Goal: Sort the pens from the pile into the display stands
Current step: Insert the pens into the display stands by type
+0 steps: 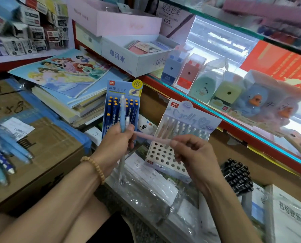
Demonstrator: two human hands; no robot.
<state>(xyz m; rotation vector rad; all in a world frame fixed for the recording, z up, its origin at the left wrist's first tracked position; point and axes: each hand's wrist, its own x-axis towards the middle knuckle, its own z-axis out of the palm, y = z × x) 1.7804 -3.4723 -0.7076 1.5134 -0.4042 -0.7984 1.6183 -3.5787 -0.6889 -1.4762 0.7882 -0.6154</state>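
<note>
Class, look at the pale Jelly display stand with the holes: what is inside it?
A few pastel pens stand in the back rows of the Jelly display stand. Most front holes are empty. The pens' lower ends are hidden inside the stand.

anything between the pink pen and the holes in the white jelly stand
Nothing visible blocks it. The right hand pinches the pink pen just above the jelly stand, whose front holes are open. The left hand holds its other end.

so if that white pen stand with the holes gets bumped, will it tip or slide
The white pen stand looks like light card, so it would probably slide on the plastic-wrapped packs under it. Its tall back card and few pens likely make it tip backward easily.
</note>
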